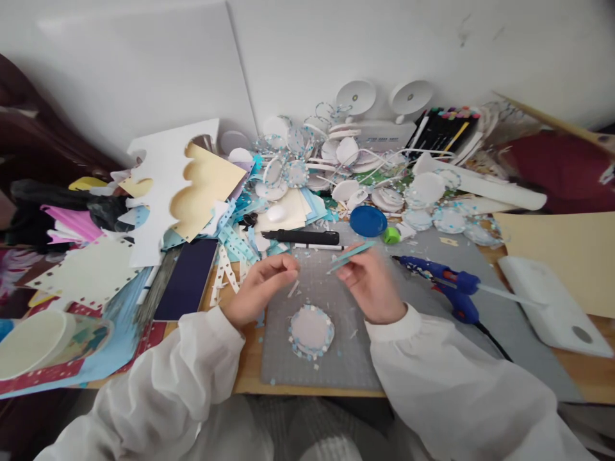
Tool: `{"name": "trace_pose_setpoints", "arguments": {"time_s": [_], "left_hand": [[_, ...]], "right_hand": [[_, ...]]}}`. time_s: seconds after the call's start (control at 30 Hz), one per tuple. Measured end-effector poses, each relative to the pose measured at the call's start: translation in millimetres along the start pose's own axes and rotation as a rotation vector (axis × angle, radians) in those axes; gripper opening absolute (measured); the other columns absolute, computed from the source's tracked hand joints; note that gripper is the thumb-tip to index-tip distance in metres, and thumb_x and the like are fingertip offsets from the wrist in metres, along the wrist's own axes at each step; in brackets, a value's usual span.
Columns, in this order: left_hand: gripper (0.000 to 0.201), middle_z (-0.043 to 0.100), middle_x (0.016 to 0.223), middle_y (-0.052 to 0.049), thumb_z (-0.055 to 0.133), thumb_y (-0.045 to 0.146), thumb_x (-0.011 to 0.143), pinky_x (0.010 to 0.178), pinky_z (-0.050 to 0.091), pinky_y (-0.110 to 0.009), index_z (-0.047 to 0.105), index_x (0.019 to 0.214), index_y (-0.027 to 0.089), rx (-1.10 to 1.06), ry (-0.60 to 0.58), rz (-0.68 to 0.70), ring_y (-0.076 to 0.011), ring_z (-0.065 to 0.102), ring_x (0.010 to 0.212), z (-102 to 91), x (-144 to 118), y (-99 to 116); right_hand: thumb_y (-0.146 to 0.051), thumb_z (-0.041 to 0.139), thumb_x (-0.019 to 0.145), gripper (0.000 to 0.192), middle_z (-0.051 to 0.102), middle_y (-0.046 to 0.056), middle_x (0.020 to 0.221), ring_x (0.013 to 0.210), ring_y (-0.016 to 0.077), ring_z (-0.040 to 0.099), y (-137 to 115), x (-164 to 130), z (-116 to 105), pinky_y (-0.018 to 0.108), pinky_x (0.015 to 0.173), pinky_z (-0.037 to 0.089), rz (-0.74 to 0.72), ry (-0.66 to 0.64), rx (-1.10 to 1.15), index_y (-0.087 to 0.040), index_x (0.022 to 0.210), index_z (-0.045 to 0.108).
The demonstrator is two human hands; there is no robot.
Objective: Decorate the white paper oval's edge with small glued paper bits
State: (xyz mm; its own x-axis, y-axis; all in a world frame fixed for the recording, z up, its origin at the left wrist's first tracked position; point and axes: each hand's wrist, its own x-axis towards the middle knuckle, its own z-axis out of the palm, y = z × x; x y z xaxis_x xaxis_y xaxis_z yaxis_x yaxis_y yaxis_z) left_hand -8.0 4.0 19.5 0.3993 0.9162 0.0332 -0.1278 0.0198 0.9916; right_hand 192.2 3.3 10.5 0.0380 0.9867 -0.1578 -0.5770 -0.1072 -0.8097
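Note:
My left hand (264,285) is closed over the left side of the grey cutting mat (355,368), thumb and forefinger pinched together. Whatever they may hold is too small to make out. A thin white scrap (293,289) shows just below those fingertips. In my right hand (372,288), partly blurred, is a slim teal tool that looks like tweezers (353,255), its narrow end pointing left. Between and below both hands, a round white disc (312,330) lies flat on the mat, edged with small blue and white pieces.
To the right lie a blue glue gun (449,282) and a white box-like device (552,304). A black pen (307,237), a blue lid (368,221) and a green round item (391,235) sit ahead. Decorated discs (288,153) pile behind; a cup (38,346) stands left.

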Motion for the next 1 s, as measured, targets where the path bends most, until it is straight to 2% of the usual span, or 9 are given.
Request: {"name": "trace_pose_setpoints", "arguments": {"time_s": [0.07,0.17,0.33,0.47,0.57,0.7,0.83,0.93,1.0], "left_hand": [[0.021,0.043,0.069,0.001,0.054,0.024,0.084,0.066,0.032,-0.027,0.047,0.065,0.017,-0.075,0.059,0.039,-0.0138,0.04,0.069,-3.6,2,-2],[0.031,0.038,0.063,0.001,0.049,0.023,0.087,0.064,0.031,-0.028,0.04,0.058,0.017,-0.057,0.158,0.089,-0.0135,0.037,0.065,-7.3,4,-5],[0.037,0.041,0.063,0.002,0.052,0.031,0.091,0.063,0.031,-0.028,0.043,0.057,0.017,0.16,0.158,0.082,-0.0128,0.038,0.063,-6.1,4,-7],[0.013,0.055,0.082,-0.002,0.064,0.03,0.085,0.074,0.04,-0.028,0.06,0.081,0.018,0.213,0.145,0.164,-0.0151,0.05,0.078,-2.6,3,-6],[0.02,0.058,0.096,-0.006,0.069,0.03,0.081,0.085,0.044,-0.032,0.062,0.098,0.021,0.289,0.166,0.248,-0.019,0.054,0.091,-1.7,3,-5],[0.017,0.063,0.088,-0.006,0.063,0.031,0.086,0.088,0.043,-0.037,0.065,0.073,0.019,0.5,0.182,0.318,-0.0207,0.057,0.09,-1.4,3,-3],[0.038,0.062,0.075,-0.005,0.056,0.027,0.09,0.084,0.041,-0.036,0.059,0.053,0.018,0.629,0.217,0.329,-0.0197,0.056,0.082,-1.8,1,-3],[0.014,0.062,0.09,-0.006,0.055,0.021,0.088,0.087,0.043,-0.035,0.068,0.082,0.019,0.582,0.214,0.341,-0.0202,0.056,0.09,-3.5,1,-6],[0.021,0.06,0.099,-0.007,0.056,0.014,0.084,0.088,0.044,-0.034,0.064,0.102,0.019,0.529,0.188,0.35,-0.0201,0.055,0.094,-4.8,1,-9]], "right_hand": [[-0.015,0.062,0.065,0.01,0.053,-0.006,0.06,0.051,0.0064,0.044,-6,4,-3,0.02,0.051,0.039,-0.05,0.082,0.077,-0.02,0.066,0.053],[-0.015,0.057,0.065,0.007,0.057,-0.003,0.068,0.061,0.0093,0.051,-11,4,-6,0.022,0.058,0.044,-0.048,0.017,0.064,-0.02,0.067,0.053],[-0.011,0.051,0.057,0.013,0.052,-0.001,0.062,0.057,0.0123,0.048,-13,0,-5,0.027,0.058,0.042,0.229,-0.171,0.038,-0.02,0.066,0.047],[-0.01,0.049,0.05,0.018,0.04,-0.003,0.057,0.05,0.0106,0.037,-19,-2,-4,0.026,0.051,0.033,0.358,-0.285,0.046,-0.02,0.063,0.042],[-0.01,0.049,0.047,0.021,0.036,-0.005,0.06,0.05,0.0096,0.035,-19,-3,-5,0.025,0.049,0.03,0.382,-0.348,-0.033,-0.02,0.064,0.041],[-0.019,0.055,0.065,0.011,0.033,-0.008,0.055,0.043,0.0072,0.024,-16,-7,-7,0.022,0.042,0.02,0.361,-0.422,-0.353,-0.022,0.068,0.045],[-0.024,0.065,0.071,0.01,0.049,-0.004,0.057,0.052,0.0091,0.041,-16,-14,-6,0.022,0.048,0.032,0.275,-0.581,-0.967,-0.019,0.069,0.057],[-0.026,0.067,0.071,0.013,0.054,-0.003,0.056,0.053,0.0102,0.045,-16,-18,-4,0.023,0.051,0.034,0.311,-0.714,-1.168,-0.018,0.066,0.058],[-0.027,0.065,0.074,0.016,0.054,-0.003,0.053,0.051,0.0099,0.045,-17,-18,-4,0.023,0.051,0.034,0.317,-0.729,-1.13,-0.018,0.064,0.057]]}}
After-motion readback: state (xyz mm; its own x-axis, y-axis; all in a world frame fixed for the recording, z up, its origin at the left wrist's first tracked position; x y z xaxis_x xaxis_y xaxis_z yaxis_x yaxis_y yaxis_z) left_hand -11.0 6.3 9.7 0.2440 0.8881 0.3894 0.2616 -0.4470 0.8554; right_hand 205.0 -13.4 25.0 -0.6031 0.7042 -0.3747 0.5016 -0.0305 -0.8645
